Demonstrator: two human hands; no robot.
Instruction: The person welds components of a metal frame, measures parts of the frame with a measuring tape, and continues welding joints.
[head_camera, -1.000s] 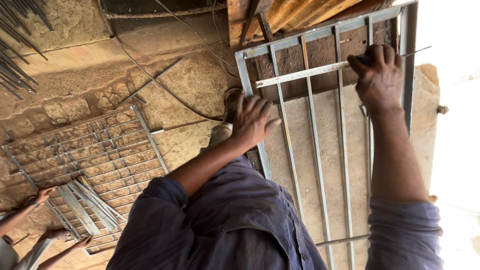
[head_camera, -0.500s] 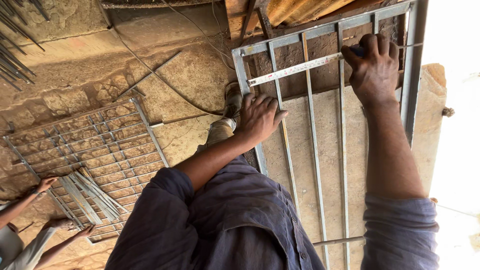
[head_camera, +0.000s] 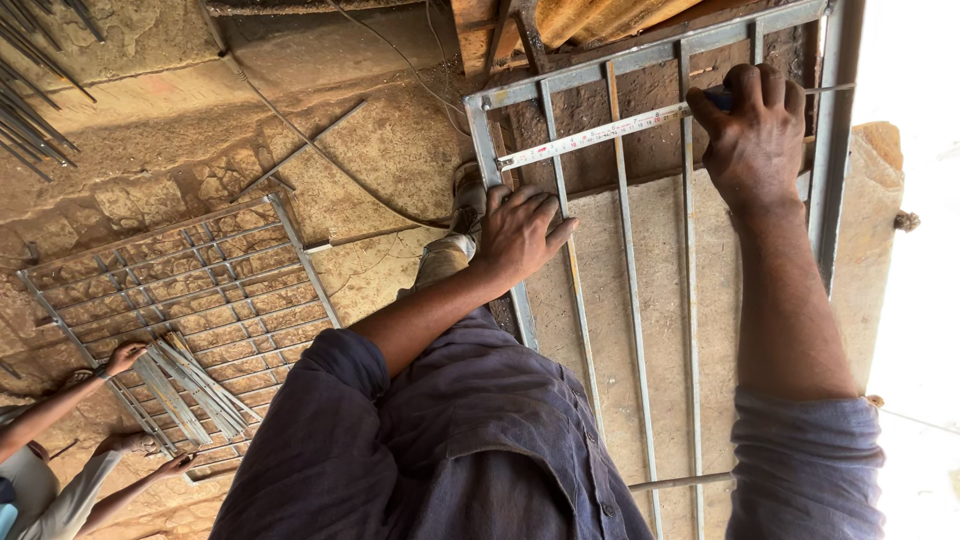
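A grey metal window grille with vertical bars lies on a work surface in front of me. My left hand rests flat on the frame's left upright, fingers spread. My right hand is closed on the case of a measuring tape. Its blade stretches leftward across the bars to the left upright. My dark blue sleeves and trousers fill the lower part of the view.
A second metal grille lies on the brick floor at left. Another person's hands hold a bundle of flat metal strips there. Thin rods lie at the top left. A cable runs across the floor.
My right hand has drawn the tape case further right along the grille, so more blade is out. My left hand has stayed on the left upright.
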